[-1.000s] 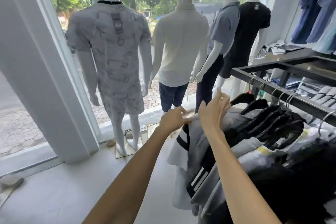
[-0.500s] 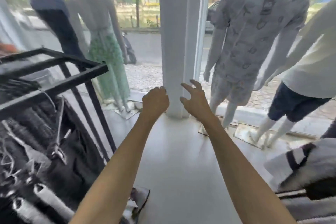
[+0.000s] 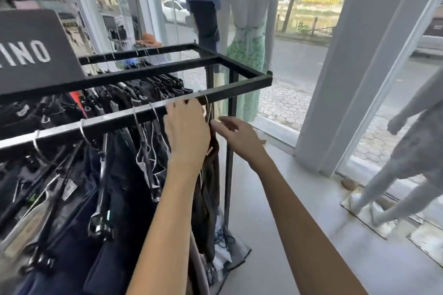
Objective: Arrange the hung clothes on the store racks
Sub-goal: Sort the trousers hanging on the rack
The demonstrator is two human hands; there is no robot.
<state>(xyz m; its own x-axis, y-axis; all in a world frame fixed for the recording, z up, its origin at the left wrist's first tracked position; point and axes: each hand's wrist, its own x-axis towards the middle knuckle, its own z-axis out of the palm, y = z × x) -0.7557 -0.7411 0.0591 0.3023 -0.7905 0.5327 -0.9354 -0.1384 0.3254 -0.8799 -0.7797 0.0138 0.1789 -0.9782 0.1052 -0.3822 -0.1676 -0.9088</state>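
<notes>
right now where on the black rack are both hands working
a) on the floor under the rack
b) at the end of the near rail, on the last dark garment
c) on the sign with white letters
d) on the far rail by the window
b: the left hand and right hand meet at the last dark garment, hanging at the end of the near rail.
</notes>
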